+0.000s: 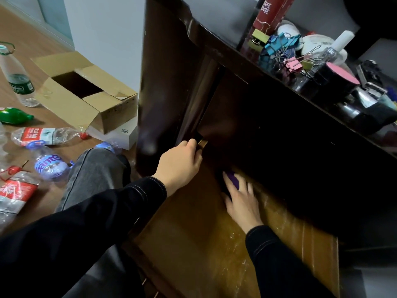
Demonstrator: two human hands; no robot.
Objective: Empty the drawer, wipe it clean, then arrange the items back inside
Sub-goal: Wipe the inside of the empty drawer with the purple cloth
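The drawer (193, 239) of a dark wooden cabinet is pulled out, and its yellow-brown bottom shows bare. My right hand (241, 201) lies flat inside it, fingers spread, pressing a purple cloth (233, 179) against the drawer floor near the back. My left hand (182, 163) grips the drawer's left side edge at the cabinet opening. On the cabinet top lie the taken-out items: coloured binder clips (281, 47), a red can (271, 15), a black roll with a pink top (337, 77) and other small things.
An open cardboard box (86, 91) sits on the wooden floor to the left. Several empty plastic bottles (45, 136) lie scattered around it. My knee in grey trousers (94, 173) is beside the cabinet.
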